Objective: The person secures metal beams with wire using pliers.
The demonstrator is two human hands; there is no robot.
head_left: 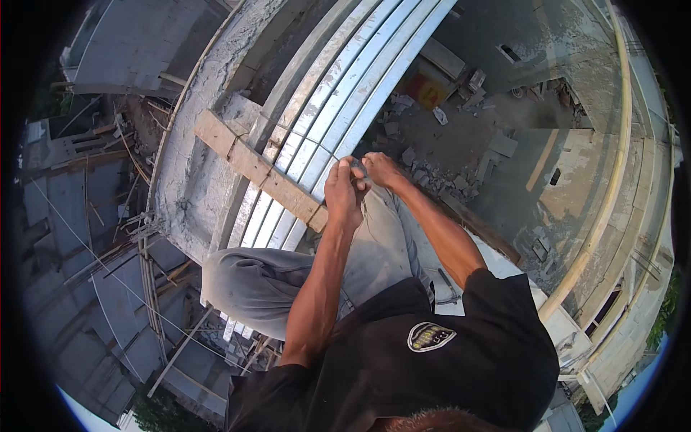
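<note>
Close together above my lap, both hands work at a thin wire [302,135]. It runs from the far left over silvery metal beams [349,79] to my fingers. My left hand [345,193] has its fingers curled and pinched on the wire. Just to its right, my right hand [384,171] is closed at the strand's end, its fingertips partly hidden. A loose thin end dangles below the hands. A short wooden plank [252,162] lies across the beams to the left of my hands, with ties around it. My bent knee in grey trousers [252,284] rests beside it.
A rough concrete ledge [180,187] runs along the left of the beams. Far below on the right lies a floor with broken rubble [443,173]. A long curved pole [612,180] stands at the right. Bamboo poles [151,288] and roofs lie lower left.
</note>
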